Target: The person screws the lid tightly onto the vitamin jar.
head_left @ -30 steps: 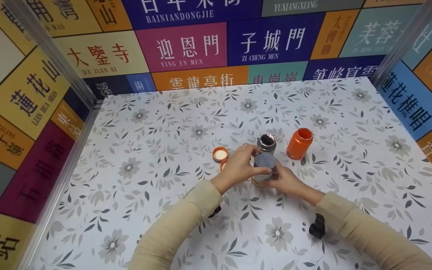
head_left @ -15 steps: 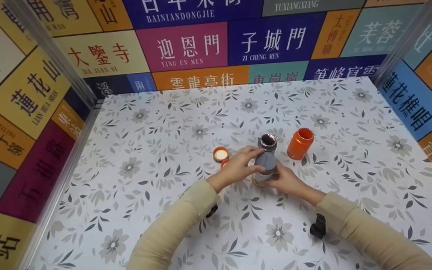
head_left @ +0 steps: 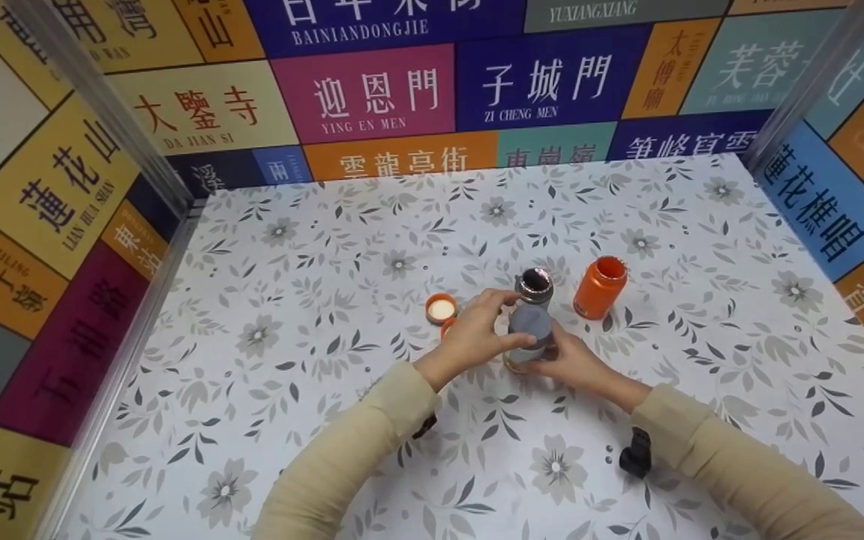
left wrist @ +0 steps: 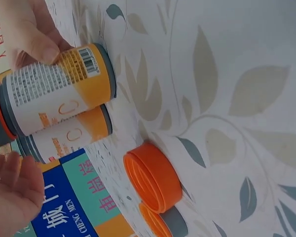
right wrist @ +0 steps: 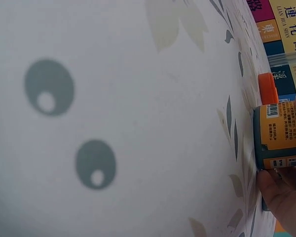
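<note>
In the head view my right hand [head_left: 578, 364] grips a bottle with an orange-and-white label [left wrist: 59, 89] and a grey base. On top sits its grey screw cap [head_left: 529, 322], with an orange ring beneath it in the left wrist view. My left hand [head_left: 473, 330] pinches this cap, thumb on the near side and fingers reaching to the far side. Right behind stands a second, uncapped grey bottle [head_left: 535, 295], its rim edged with torn shiny foil. An uncapped orange bottle [head_left: 600, 292] stands farther right.
Two loose caps lie left of the bottles: an orange-rimmed cap [head_left: 441, 309] with a pale inside, and an orange cap [left wrist: 155, 177] partly hidden by my left hand in the head view. A leaf-patterned cloth [head_left: 342, 255] covers the table. Lettered panels [head_left: 372, 97] enclose the back and sides.
My left hand's thumb and fingers have shifted around the cap, drawing slightly back and returning. The right hand and the bottles have stayed in place.
</note>
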Demonstrator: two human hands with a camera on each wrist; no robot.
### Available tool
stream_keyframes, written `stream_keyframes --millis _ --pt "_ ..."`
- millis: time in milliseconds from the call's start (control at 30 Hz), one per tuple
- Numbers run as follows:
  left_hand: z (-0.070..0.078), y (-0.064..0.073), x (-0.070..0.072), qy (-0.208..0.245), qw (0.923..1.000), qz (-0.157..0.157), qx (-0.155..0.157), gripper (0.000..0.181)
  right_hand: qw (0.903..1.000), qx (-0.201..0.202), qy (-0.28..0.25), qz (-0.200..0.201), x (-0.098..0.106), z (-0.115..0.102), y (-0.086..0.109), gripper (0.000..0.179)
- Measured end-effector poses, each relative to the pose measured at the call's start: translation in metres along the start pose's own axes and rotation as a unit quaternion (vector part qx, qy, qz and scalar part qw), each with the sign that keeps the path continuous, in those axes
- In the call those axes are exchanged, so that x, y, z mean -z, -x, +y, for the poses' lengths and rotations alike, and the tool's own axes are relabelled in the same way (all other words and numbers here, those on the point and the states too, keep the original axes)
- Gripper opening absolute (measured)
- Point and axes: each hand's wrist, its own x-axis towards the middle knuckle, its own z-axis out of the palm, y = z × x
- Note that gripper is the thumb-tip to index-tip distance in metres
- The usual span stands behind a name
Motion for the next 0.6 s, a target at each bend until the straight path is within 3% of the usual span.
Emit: stream_keyframes --millis 100,233,367,500,600 --pt "-0.0001 0.0014 -0.0024 0.009 0.9994 0.031 0.008 0.053 1.0 -0.001 0.008 0.005 -0.0007 -0.0002 0.0001 0.082" --pt "-0.0016 0.0019 -0.003 0.015 0.9992 0.037 -0.001 0.049 1.0 0.001 0.009 0.004 -0.0012 0.0001 -0.0002 0.083" --pt "-0.004 0.0012 -0.0011 -0.001 0.9996 0.013 -0.025 0.05 1.0 0.003 0.002 -0.002 -0.001 0.0006 0.0003 0.087" --pt "-0.0064 0.0005 0.0021 -0.032 0.998 -0.028 -0.047 0.052 1.0 0.004 -0.001 -0.002 -0.0009 0.0016 0.0001 0.089" --pt "-0.0074 -0.0005 0.0044 -0.03 0.996 -0.062 -0.056 0.051 1.0 0.0 -0.002 -0.001 -0.0009 0.002 -0.0007 0.087"
